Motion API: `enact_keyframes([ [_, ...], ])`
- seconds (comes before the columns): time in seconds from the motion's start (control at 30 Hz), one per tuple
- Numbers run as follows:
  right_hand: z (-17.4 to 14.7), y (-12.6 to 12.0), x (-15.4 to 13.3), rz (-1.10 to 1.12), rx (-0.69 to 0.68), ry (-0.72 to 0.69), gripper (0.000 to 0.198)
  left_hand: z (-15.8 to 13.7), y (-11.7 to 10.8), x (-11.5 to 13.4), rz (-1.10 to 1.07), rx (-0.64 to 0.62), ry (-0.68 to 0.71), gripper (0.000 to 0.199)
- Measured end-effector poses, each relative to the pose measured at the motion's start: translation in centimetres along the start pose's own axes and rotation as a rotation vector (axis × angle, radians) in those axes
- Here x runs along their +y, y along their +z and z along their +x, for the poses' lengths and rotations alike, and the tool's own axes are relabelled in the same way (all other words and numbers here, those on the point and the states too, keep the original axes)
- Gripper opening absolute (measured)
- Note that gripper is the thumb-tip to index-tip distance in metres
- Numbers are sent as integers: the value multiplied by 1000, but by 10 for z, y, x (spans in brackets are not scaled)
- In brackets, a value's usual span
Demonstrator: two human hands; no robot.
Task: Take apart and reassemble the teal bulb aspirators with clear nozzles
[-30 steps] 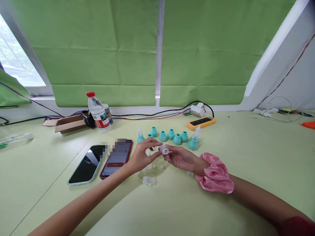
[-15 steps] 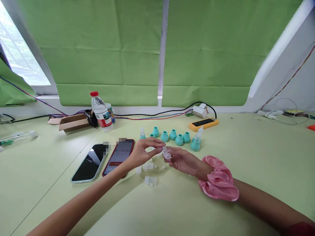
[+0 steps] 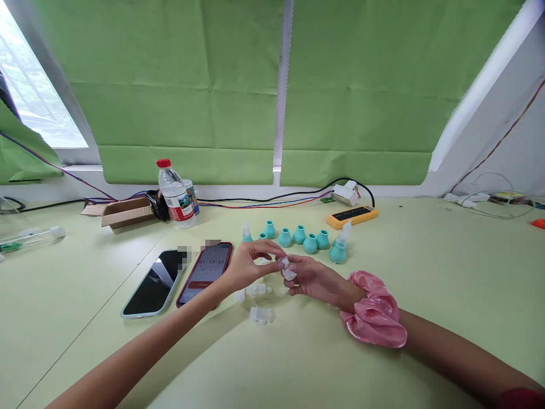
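A small translucent white plastic fitting (image 3: 289,274) sits between my two hands above the table. The fingertips of my right hand (image 3: 315,279) are closed around it. My left hand (image 3: 251,264) pinches its upper end with thumb and fingers. Just below the hands lie loose white plastic parts (image 3: 256,289), and nearer to me a short clear tube piece (image 3: 261,314) rests on its side. Behind my hands stand several turquoise rubber bulbs (image 3: 310,243). One bulb (image 3: 338,251) at the right carries a clear nozzle (image 3: 346,232), and another at the left has a white tip (image 3: 246,229).
Left of my hands lie a phone with a timer (image 3: 208,270) and a dark-screened phone (image 3: 155,284). Further back are a water bottle (image 3: 176,199), a cardboard box (image 3: 128,214) and a yellow-black device (image 3: 352,216). Cables (image 3: 264,200) run along the wall.
My right hand and wrist have shifted slightly left. The fitting has turned a little and moved slightly down between my fingers. The things on the table stay put.
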State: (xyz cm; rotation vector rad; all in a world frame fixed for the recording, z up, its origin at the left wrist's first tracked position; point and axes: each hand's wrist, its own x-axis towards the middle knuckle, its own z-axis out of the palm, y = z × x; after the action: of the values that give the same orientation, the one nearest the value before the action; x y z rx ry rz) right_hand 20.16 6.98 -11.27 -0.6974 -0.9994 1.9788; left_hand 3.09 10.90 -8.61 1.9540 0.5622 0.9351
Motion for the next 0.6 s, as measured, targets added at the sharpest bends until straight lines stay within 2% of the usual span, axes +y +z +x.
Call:
enact_keyframes([
  [0.3,0,2,-1,14,17,22,13,0,-4,-3,124,-41,52,15],
  [0.6,2,0,0,100,56,26,9,-1,-7,-3,244,-75,103,18],
])
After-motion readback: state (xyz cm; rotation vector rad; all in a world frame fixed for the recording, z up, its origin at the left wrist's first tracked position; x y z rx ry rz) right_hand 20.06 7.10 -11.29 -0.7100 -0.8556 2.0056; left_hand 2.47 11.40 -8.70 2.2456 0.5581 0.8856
